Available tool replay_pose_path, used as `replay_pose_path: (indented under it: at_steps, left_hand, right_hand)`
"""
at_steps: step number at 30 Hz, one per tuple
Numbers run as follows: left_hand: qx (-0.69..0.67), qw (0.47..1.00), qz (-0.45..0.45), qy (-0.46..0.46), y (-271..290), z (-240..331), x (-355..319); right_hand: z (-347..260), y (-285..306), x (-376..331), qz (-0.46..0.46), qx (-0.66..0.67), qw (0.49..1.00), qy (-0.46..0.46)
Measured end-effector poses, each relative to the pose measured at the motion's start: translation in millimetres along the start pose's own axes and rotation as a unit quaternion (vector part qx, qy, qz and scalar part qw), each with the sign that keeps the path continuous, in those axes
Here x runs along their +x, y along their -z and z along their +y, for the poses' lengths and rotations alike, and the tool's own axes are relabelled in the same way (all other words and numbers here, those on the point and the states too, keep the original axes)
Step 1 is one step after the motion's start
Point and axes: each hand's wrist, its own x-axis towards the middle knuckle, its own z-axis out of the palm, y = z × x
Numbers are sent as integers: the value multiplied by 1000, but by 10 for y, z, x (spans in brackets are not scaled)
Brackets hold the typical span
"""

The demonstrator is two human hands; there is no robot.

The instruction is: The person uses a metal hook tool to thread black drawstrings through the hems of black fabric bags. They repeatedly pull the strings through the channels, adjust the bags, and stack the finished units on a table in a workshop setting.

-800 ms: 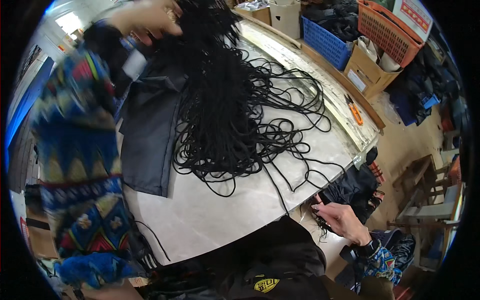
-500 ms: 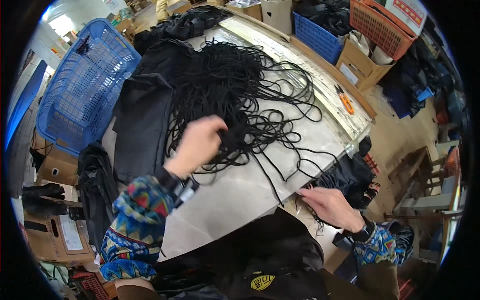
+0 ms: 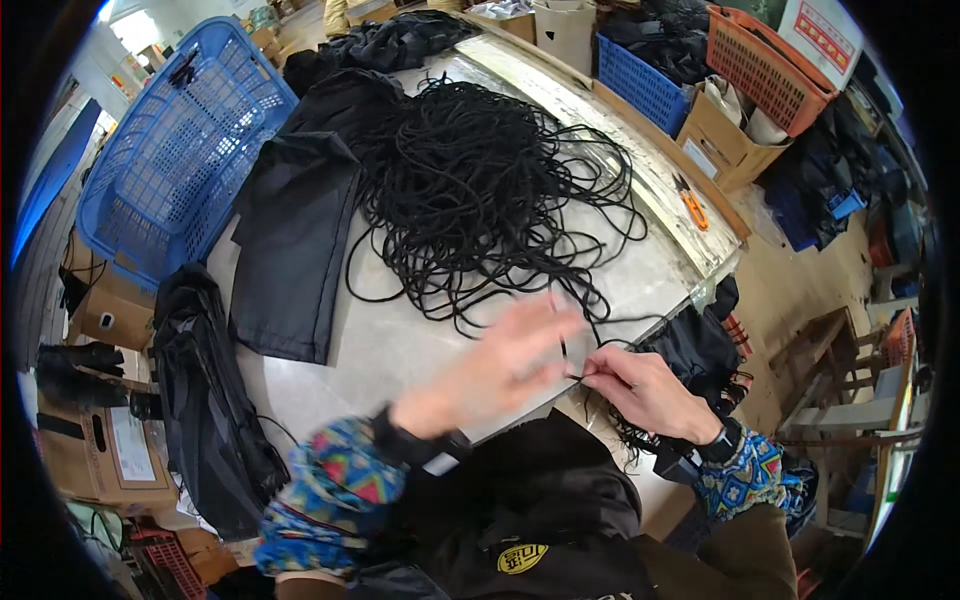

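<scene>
A tangled heap of black cords point(image 3: 460, 190) covers the middle of the pale table point(image 3: 380, 370). At the table's near right edge, my right hand point(image 3: 655, 395) is closed, thumb and fingers pinching a black cord. My left hand point(image 3: 495, 365), smeared by motion, is over the near part of the table, just left of the right hand. A stretch of cord shows near its fingertips, but whether they grip it is unclear. Left of the heap lies a flat folded piece of black fabric point(image 3: 300, 240). Black gathered material point(image 3: 690, 345) with cord ends hangs beyond my right hand.
Orange-handled thread snips point(image 3: 692, 203) lie on the worn board along the table's right side. A blue plastic basket point(image 3: 150, 190) stands tilted at the left, above more black fabric point(image 3: 205, 410). Past the right edge are a cardboard box point(image 3: 728, 140), a blue crate point(image 3: 640, 85) and an orange crate point(image 3: 765, 70).
My left hand has moved from the cord heap right and nearer, to beside my right hand. The right hand has shifted slightly left and up. Loose cords at the heap's near side have shifted.
</scene>
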Motion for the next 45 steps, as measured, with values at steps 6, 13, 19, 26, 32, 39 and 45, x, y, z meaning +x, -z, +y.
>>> replay_pose_path:
  at_steps: [6,13,19,26,32,39,45]
  left_hand:
    - [-147,973,5,180,-172,486,-545]
    - [-555,707,22,-438,1337,1970,-1541]
    - [-293,897,286,165,572,1519,-1768]
    - [-463,723,312,407,-174,1119,-1556]
    - [-406,762,341,372,-299,1134,-1726]
    - [-260,834,332,355,-310,1180,-1813]
    - [-127,897,307,292,-243,1215,-1811]
  right_hand:
    - [-175,-68,13,23,-41,999,23]
    - [294,191,221,124,-106,983,-80]
    - [-75,-58,161,-104,354,916,-157]
    - [-717,-748,-93,-139,307,930,-148]
    - [-886,-874,-179,-182,251,943,-121]
    - [-969,-957,-220,-239,211,944,-81]
    - [-1008,-922,-192,-332,330,860,-205]
